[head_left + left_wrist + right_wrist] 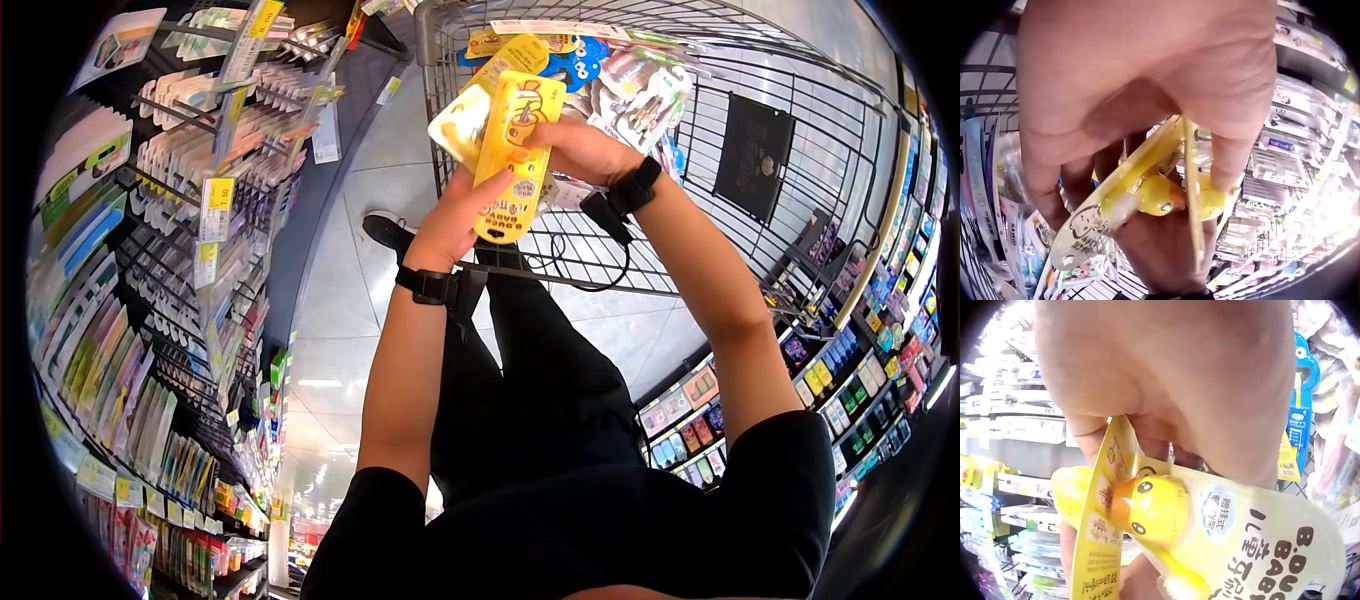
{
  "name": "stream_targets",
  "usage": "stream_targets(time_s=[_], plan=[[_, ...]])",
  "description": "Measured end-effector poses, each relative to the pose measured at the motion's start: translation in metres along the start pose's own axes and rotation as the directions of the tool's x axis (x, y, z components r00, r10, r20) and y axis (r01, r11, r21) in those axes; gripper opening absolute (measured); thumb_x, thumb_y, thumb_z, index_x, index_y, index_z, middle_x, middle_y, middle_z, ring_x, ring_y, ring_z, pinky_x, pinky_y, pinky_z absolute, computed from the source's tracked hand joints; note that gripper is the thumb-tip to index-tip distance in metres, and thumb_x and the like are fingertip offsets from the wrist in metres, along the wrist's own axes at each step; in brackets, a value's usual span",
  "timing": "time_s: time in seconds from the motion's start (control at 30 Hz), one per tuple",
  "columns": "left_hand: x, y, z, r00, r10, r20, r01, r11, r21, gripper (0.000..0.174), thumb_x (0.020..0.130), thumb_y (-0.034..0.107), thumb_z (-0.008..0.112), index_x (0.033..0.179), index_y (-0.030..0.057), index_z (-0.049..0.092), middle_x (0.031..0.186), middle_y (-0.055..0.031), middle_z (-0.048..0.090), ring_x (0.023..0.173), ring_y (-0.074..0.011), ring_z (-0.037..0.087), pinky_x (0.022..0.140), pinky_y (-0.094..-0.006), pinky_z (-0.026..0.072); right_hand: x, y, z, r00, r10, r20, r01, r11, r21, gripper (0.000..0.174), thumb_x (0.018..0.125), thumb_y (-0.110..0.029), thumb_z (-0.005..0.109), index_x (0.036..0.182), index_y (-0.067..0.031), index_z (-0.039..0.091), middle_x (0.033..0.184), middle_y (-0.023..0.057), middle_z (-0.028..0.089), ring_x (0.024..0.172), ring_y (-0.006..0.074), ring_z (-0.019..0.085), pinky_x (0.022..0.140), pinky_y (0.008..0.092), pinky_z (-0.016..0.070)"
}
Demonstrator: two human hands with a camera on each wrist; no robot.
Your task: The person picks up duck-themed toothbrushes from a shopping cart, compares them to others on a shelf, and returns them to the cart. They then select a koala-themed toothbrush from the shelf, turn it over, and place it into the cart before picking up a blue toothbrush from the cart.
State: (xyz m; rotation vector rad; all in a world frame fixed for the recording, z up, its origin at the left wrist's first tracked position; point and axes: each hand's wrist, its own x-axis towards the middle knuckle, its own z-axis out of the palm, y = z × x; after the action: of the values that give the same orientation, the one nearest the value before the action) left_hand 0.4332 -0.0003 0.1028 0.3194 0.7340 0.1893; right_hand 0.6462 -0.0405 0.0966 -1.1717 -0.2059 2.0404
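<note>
Over the shopping cart, two yellow B.Duck Baby children's toothbrush packs are held at an angle to each other. My left hand (450, 225) grips the lower part of the front pack (518, 165), its thumb across the face. From the other side, my right hand (590, 155) holds the same pack, thumb on its printed card. The second pack (462, 128) sits behind it, partly covered. A duck head (1150, 508) under clear plastic and a brush show in the right wrist view. In the left wrist view, the fingers (1044, 187) lie along the second pack's side.
The wire cart (600, 275) holds several packaged items, among them a blue character pack (580, 65). Shelves of hanging packs (170, 150) with price tags (216, 210) stand at the left. More shelving (850, 400) runs along the right. A shoe (388, 230) is on the tiled floor.
</note>
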Motion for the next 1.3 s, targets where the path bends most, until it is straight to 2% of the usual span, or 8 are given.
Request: stream_targets(time_s=[0.17, 0.3, 0.4, 0.5, 0.67, 0.83, 1.03, 1.3], plan=[[-0.013, -0.002, -0.009, 1.000, -0.015, 0.018, 0.016, 0.999, -0.029, 0.058, 0.099, 0.021, 0.060, 0.147, 0.0025, 0.036, 0.135, -0.0137, 0.057, 0.124, -0.0248, 0.058, 0.102, -0.0387, 0.0493, -0.003, -0.022, 0.001, 0.990, 0.046, 0.130, 0.022, 0.877, -0.480, 0.067, 0.091, -0.047, 0.066, 0.139, -0.0010, 0.053, 0.128, 0.0074, 0.062, 0.115, 0.0181, 0.057, 0.101, 0.0324, 0.0420], [-0.021, -0.002, -0.010, 0.979, 0.018, 0.201, 0.009, 0.992, -0.130, 0.057, 0.097, 0.020, 0.060, 0.145, 0.0004, 0.037, 0.132, -0.0225, 0.059, 0.124, -0.0326, 0.058, 0.106, -0.0454, 0.0461, 0.016, -0.025, -0.044, 0.997, -0.020, 0.080, 0.026, 0.997, -0.073, 0.080, 0.090, -0.068, 0.057, 0.147, -0.0134, 0.046, 0.128, 0.0094, 0.058, 0.122, 0.0216, 0.053, 0.102, 0.0423, 0.0440], [-0.022, -0.008, -0.013, 0.981, 0.071, 0.182, -0.076, 0.997, 0.019, 0.049, 0.097, 0.016, 0.058, 0.141, 0.0009, 0.042, 0.127, -0.0193, 0.063, 0.122, -0.0312, 0.060, 0.102, -0.0436, 0.0487, 0.063, -0.001, -0.084, 0.740, -0.340, -0.581, -0.006, 0.860, -0.510, 0.063, 0.089, -0.052, 0.067, 0.133, -0.0087, 0.054, 0.112, 0.0106, 0.066, 0.102, 0.0257, 0.066, 0.090, 0.0418, 0.0512], [-0.016, -0.023, -0.023, 0.996, 0.081, 0.026, -0.084, 0.968, 0.235, 0.047, 0.097, 0.014, 0.059, 0.140, 0.0011, 0.044, 0.125, -0.0175, 0.064, 0.117, -0.0294, 0.063, 0.098, -0.0407, 0.0513, 0.095, 0.014, -0.098, 0.595, -0.561, -0.575, -0.107, 0.654, -0.749, 0.059, 0.086, -0.043, 0.073, 0.129, -0.0065, 0.057, 0.104, 0.0138, 0.071, 0.096, 0.0272, 0.069, 0.085, 0.0387, 0.0530], [-0.015, -0.029, -0.018, 0.997, 0.001, -0.079, -0.002, 1.000, -0.008, 0.047, 0.095, 0.012, 0.065, 0.137, 0.0039, 0.047, 0.123, -0.0063, 0.063, 0.110, -0.0165, 0.062, 0.092, -0.0331, 0.0521, 0.130, 0.017, -0.101, 0.507, -0.681, -0.528, -0.073, 0.576, -0.814, 0.039, 0.083, -0.029, 0.076, 0.110, -0.0010, 0.068, 0.096, 0.0160, 0.073, 0.087, 0.0265, 0.071, 0.076, 0.0354, 0.0559], [-0.017, -0.033, -0.026, 0.987, 0.109, -0.121, -0.102, 0.993, 0.062, 0.044, 0.098, 0.010, 0.059, 0.137, 0.0039, 0.042, 0.117, -0.0141, 0.063, 0.095, -0.0273, 0.070, 0.082, -0.0394, 0.0599, 0.097, 0.002, -0.084, 0.741, -0.421, -0.523, 0.193, 0.880, -0.435, 0.045, 0.085, -0.013, 0.070, 0.125, 0.0044, 0.058, 0.102, 0.0127, 0.069, 0.085, 0.0193, 0.069, 0.068, 0.0300, 0.0583], [-0.016, -0.030, -0.013, 0.971, 0.208, -0.121, -0.191, 0.972, 0.137, 0.058, 0.091, -0.001, 0.065, 0.141, 0.0063, 0.036, 0.128, -0.0095, 0.057, 0.112, -0.0204, 0.063, 0.092, -0.0358, 0.0556, -0.037, -0.030, -0.051, 0.840, -0.277, -0.466, 0.330, 0.943, 0.034, 0.042, 0.089, 0.006, 0.055, 0.130, 0.0017, 0.045, 0.127, 0.0163, 0.058, 0.116, 0.0269, 0.062, 0.100, 0.0375, 0.0523], [-0.002, -0.041, 0.004, 0.908, 0.413, -0.070, -0.303, 0.763, 0.570, 0.068, 0.085, -0.004, 0.071, 0.142, 0.0034, 0.035, 0.131, -0.0097, 0.055, 0.121, -0.0197, 0.056, 0.100, -0.0346, 0.0493, -0.108, 0.007, 0.044, 0.950, -0.107, -0.292, 0.118, 0.993, 0.021, 0.066, 0.082, 0.010, 0.067, 0.139, -0.0047, 0.037, 0.125, 0.0109, 0.063, 0.111, 0.0190, 0.065, 0.091, 0.0324, 0.0553]])
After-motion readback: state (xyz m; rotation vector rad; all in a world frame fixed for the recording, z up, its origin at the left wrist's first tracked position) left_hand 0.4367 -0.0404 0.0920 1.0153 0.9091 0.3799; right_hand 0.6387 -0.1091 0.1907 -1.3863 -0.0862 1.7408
